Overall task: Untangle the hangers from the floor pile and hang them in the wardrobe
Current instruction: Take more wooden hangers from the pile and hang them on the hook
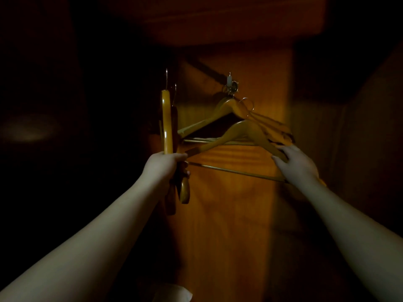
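The scene is dim, inside a wooden wardrobe. My left hand is closed around a bunch of yellow wooden hangers held edge-on and upright, their metal hooks pointing up. My right hand grips the right arm of another wooden hanger, which tilts across the middle; its lower bar runs between my two hands. Behind it, a further hanger hangs by its hook near the metal rail bracket on the wardrobe wall.
The wardrobe's lit wooden side panel fills the centre. A shelf or top board sits overhead. A dark rail slants from the bracket to the upper left. Left and right sides are too dark to read. Something pale shows at the bottom edge.
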`<state>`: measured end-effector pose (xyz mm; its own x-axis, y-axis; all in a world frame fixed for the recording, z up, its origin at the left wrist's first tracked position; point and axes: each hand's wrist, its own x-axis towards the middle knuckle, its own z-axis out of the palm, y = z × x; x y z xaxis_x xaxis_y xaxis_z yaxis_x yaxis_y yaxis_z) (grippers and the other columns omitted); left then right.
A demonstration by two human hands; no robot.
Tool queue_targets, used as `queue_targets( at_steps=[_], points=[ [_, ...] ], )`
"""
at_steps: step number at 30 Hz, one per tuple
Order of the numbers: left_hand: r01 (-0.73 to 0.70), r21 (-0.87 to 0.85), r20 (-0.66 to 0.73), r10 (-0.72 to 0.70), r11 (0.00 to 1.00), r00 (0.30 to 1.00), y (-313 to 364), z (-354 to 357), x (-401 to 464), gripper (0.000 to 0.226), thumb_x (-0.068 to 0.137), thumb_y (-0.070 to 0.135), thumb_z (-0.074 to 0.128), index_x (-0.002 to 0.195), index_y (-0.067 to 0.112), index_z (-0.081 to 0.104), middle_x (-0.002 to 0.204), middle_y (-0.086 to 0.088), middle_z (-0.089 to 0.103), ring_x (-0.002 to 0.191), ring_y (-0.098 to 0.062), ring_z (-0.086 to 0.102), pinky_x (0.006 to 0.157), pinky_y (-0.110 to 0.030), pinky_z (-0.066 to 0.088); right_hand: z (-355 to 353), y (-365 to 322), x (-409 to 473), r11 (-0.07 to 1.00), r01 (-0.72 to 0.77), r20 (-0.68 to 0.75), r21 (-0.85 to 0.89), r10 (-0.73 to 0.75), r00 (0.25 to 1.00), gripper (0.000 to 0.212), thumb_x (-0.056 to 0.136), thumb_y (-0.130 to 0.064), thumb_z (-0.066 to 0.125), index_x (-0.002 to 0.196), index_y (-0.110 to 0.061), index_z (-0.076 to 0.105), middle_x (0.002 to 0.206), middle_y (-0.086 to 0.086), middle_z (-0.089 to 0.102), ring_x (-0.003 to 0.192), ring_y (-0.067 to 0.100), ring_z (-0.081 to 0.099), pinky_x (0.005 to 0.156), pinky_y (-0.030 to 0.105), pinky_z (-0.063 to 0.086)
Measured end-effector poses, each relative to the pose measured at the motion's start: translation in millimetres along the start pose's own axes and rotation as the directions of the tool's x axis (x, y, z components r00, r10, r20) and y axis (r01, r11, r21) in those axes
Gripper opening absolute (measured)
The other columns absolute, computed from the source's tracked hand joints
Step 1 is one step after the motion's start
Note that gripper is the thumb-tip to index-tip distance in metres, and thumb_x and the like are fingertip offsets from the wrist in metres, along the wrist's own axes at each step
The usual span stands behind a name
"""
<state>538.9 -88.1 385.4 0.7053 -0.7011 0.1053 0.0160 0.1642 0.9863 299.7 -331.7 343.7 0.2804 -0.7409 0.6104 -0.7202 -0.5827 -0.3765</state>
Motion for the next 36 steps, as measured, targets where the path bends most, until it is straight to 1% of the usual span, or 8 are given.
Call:
queue_targets(
  at_steps=[5,10,14,18,24,27,31,36],
  points=[
    [-0.024,-0.004,0.014,0.024,1.000,1.000,12.4,-0.3,8.4,0.013,0.088,0.008,0.068,0.095,0.001,0.060,0.077,-0.015,0.063,0.049,-0.022,0.063,0.048,-0.027,0.054,-9.4,-7.1,24.8,0.997,0.027,-0.097,0.073,-0.020,0.995,0.042,0.095,-0.037,0.057,0.133,-0.019,0.057,0.133,0.003,0.052,0.116,0.027,0.054,0.088,0.038,0.047],
    [-0.033,-0.008,-0.006,0.033,0.999,0.999,18.7,2.0,16.8,0.020,0.087,0.010,0.069,0.100,-0.001,0.058,0.078,-0.014,0.064,0.049,-0.021,0.064,0.050,-0.029,0.054,-20.3,-15.4,58.6,0.995,0.028,-0.142,0.095,-0.014,0.990,0.042,0.095,-0.036,0.058,0.131,-0.014,0.059,0.126,0.005,0.054,0.111,0.028,0.055,0.082,0.032,0.043],
    [-0.040,-0.010,-0.037,0.040,0.999,0.999,22.2,3.7,21.6,0.022,0.087,0.011,0.069,0.102,-0.002,0.059,0.080,-0.015,0.065,0.050,-0.021,0.064,0.049,-0.028,0.054,-22.4,-24.0,82.0,0.994,0.041,-0.143,0.098,-0.027,0.989,0.039,0.096,-0.037,0.057,0.127,-0.015,0.061,0.121,0.005,0.055,0.107,0.028,0.056,0.080,0.034,0.045],
    [-0.045,-0.008,-0.059,0.044,0.999,0.997,23.2,4.5,26.3,0.021,0.087,0.010,0.069,0.101,-0.002,0.059,0.083,-0.018,0.066,0.052,-0.023,0.065,0.050,-0.030,0.055,-17.3,-32.6,97.9,0.997,0.044,-0.099,0.071,-0.037,0.994,0.039,0.096,-0.037,0.056,0.130,-0.018,0.059,0.123,0.005,0.053,0.107,0.026,0.055,0.075,0.030,0.039],
    [-0.038,-0.005,-0.067,0.037,0.999,0.997,25.0,6.9,29.8,0.013,0.087,0.008,0.068,0.092,-0.001,0.060,0.076,-0.016,0.064,0.047,-0.022,0.063,0.047,-0.029,0.053,-3.1,-39.9,108.1,0.997,0.065,-0.028,0.052,-0.064,0.998,0.039,0.095,-0.036,0.057,0.130,-0.019,0.057,0.122,0.004,0.053,0.114,0.025,0.048,0.086,0.036,0.042],
    [-0.039,0.002,-0.061,0.039,0.999,0.997,25.8,9.5,28.3,0.012,0.089,0.007,0.067,0.094,-0.001,0.059,0.075,-0.015,0.062,0.047,-0.021,0.062,0.043,-0.025,0.051,3.3,-43.4,108.0,0.996,0.050,-0.037,0.078,-0.047,0.998,0.038,0.093,-0.036,0.061,0.128,-0.022,0.055,0.120,0.002,0.053,0.115,0.024,0.048,0.090,0.042,0.046],
    [-0.048,0.027,-0.063,0.050,0.998,0.997,26.3,10.3,28.2,0.019,0.089,0.009,0.067,0.102,-0.004,0.062,0.077,-0.015,0.064,0.047,-0.020,0.063,0.044,-0.025,0.051,10.1,-46.0,107.8,0.994,0.020,-0.062,0.107,-0.013,0.998,0.029,0.091,-0.034,0.064,0.115,-0.020,0.056,0.112,0.003,0.052,0.108,0.024,0.051,0.079,0.034,0.041],
    [-0.055,0.022,-0.078,0.056,0.998,0.995,26.3,12.7,28.1,0.015,0.089,0.008,0.067,0.098,-0.002,0.065,0.075,-0.015,0.064,0.043,-0.018,0.063,0.041,-0.024,0.049,17.7,-43.5,109.8,0.996,0.062,-0.066,0.062,-0.057,0.996,0.029,0.092,-0.032,0.061,0.114,-0.013,0.058,0.120,0.007,0.052,0.119,0.026,0.043,0.091,0.038,0.039]
  ],
)
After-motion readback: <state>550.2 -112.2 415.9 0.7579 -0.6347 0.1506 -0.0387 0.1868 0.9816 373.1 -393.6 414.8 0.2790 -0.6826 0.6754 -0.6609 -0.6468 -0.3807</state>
